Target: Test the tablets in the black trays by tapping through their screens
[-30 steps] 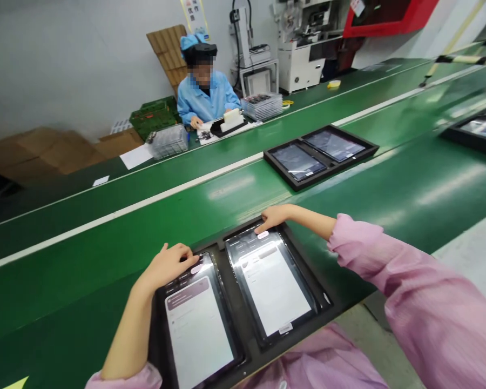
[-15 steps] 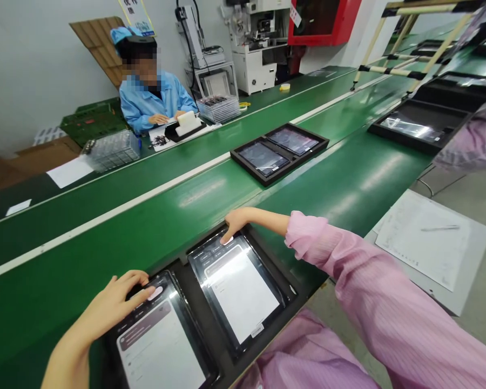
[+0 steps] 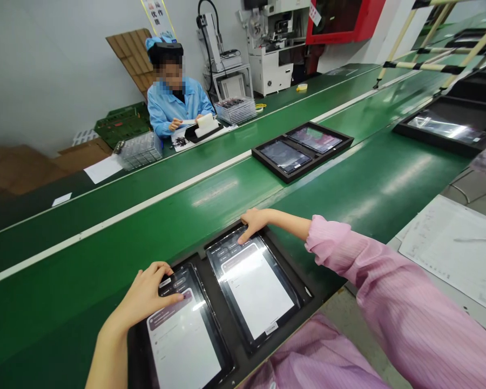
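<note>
Two tablets lie side by side in a black foam tray [image 3: 210,292] near the belt's front edge. Both screens are lit, with small buttons at the top and a pale panel below. My left hand [image 3: 148,297] is at the top of the left tablet [image 3: 186,340]; its thumb is stretched over the screen, and its fingers are bent over the upper edge. At the right tablet [image 3: 259,292], my right hand [image 3: 256,222] rests on the top edge, thumb on the upper screen. The right fingers are partly hidden. Both hands have thumb and fingers apart.
A second tray [image 3: 295,173] with two tablets lies farther along the green belt [image 3: 178,216]. Another black tray [image 3: 429,138] sits at right. Papers [image 3: 453,248] with a pen lie beside my right arm. Across the belt, a person in blue [image 3: 157,111] works.
The view has swung left, so the scene sits farther right. My left thumb has moved from a white button down the screen. The white button highlights on both tablets are no longer visible.
</note>
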`<state>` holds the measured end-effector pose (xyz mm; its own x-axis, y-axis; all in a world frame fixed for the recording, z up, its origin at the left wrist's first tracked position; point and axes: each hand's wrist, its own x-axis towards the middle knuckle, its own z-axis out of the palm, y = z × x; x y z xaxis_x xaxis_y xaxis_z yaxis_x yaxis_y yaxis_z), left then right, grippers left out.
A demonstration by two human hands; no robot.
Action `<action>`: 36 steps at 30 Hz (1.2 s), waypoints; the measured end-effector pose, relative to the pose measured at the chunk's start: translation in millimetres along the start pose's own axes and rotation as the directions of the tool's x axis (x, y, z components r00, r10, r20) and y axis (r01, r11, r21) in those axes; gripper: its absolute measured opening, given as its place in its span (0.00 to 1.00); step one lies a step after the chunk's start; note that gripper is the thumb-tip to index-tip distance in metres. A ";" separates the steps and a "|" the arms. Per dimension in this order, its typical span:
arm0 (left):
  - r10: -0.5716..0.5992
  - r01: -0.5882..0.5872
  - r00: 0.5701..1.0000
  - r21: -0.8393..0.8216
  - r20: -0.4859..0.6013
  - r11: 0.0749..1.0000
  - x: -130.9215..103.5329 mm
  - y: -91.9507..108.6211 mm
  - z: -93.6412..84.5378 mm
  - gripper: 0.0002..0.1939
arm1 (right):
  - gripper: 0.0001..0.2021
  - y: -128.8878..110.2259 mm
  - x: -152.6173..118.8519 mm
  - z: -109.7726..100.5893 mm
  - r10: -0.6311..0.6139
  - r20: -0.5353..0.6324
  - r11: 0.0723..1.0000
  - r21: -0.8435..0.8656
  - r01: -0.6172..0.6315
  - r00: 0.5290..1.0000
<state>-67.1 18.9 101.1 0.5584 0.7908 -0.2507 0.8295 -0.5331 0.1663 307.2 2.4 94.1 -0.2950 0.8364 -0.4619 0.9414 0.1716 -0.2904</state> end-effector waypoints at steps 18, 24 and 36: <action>-0.020 -0.009 0.972 -0.123 -0.233 0.992 -62.2 19.9 33.7 0.19 | 0.14 28.6 -39.3 97.8 -0.034 -0.673 0.959 0.187 0.214 0.739; 0.117 -0.162 0.873 -0.055 -0.474 0.985 -125.6 39.1 82.9 0.18 | 0.19 -1.2 -100.2 142.0 -0.152 -0.761 0.920 0.123 0.371 0.631; 0.298 -0.327 0.877 -0.015 -0.378 0.945 -131.5 46.2 92.9 0.22 | 0.32 -8.0 -102.3 164.4 -0.329 -0.742 0.881 -0.018 0.472 0.584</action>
<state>-102.3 -137.7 53.1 0.7374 0.6483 0.1898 0.6012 -0.7580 0.2530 302.9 -170.1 5.8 -0.3602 0.8185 0.4476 0.6932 0.5559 -0.4587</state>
